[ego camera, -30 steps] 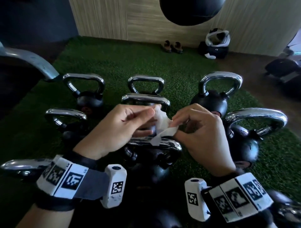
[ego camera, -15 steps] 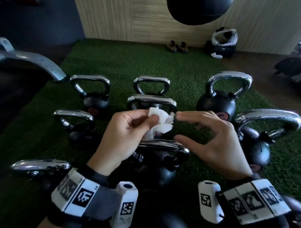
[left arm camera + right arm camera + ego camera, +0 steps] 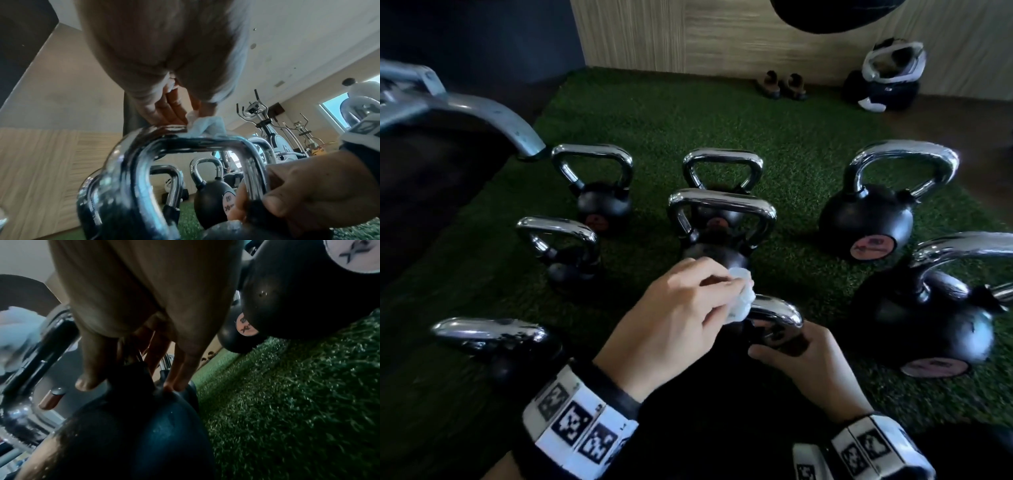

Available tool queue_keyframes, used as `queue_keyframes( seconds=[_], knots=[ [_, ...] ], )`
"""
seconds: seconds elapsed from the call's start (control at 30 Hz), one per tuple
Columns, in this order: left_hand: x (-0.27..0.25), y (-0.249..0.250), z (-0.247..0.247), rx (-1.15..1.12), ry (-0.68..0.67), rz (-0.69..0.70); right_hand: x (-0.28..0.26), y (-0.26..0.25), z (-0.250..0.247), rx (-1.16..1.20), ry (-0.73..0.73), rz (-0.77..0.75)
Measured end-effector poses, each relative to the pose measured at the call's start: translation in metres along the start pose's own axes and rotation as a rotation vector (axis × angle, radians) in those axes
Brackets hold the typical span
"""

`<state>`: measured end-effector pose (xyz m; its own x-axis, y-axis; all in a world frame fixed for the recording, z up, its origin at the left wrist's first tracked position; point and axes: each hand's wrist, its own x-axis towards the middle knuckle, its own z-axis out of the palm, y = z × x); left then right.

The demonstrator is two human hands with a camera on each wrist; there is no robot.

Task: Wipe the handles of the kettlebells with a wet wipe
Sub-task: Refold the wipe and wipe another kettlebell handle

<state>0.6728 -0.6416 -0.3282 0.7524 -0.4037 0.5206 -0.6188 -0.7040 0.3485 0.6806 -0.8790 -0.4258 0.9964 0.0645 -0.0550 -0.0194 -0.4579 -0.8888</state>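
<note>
My left hand (image 3: 709, 294) pinches a bunched white wet wipe (image 3: 739, 303) and presses it onto the top bar of the nearest kettlebell's chrome handle (image 3: 777, 315). In the left wrist view the wet wipe (image 3: 207, 126) lies on the bar of the handle (image 3: 185, 142). My right hand (image 3: 784, 353) grips the right leg of that handle, just above the black body; its fingers (image 3: 176, 369) wrap round the leg's base. The kettlebell body (image 3: 133, 434) is mostly hidden under my hands in the head view.
Several other chrome-handled black kettlebells stand on green turf (image 3: 654, 113), the closest one (image 3: 722, 219) just beyond my hands and a large one (image 3: 928, 315) to the right. A grey machine leg (image 3: 482, 109) lies far left. Shoes (image 3: 784, 85) and a bag (image 3: 883, 82) sit by the wall.
My right hand let go of the wipe and dropped to grip the handle's right leg. My left hand bunched the wipe and lowered it onto the handle's top bar.
</note>
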Motion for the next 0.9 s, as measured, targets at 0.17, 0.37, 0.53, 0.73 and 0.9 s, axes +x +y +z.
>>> queue_keyframes(
  seconds=[0.17, 0.37, 0.53, 0.73, 0.9],
  knots=[
    [-0.022, -0.02, -0.009, 0.067, 0.121, -0.115, 0.001, 0.005, 0.003, 0.06, -0.016, -0.07],
    [-0.044, -0.031, -0.004, 0.0, 0.269, -0.325, 0.001, 0.005, 0.004, 0.037, -0.007, -0.1],
    [-0.066, -0.043, 0.009, -0.18, 0.359, -0.463, -0.001, 0.009, 0.006, 0.053, 0.01, -0.093],
    [-0.077, -0.055, 0.026, -0.582, 0.284, -0.751, -0.002, 0.011, 0.006, 0.075, 0.016, -0.113],
    [-0.094, -0.062, 0.047, -0.624, 0.176, -0.731, -0.001, 0.013, 0.008, 0.087, 0.025, -0.106]
  ],
)
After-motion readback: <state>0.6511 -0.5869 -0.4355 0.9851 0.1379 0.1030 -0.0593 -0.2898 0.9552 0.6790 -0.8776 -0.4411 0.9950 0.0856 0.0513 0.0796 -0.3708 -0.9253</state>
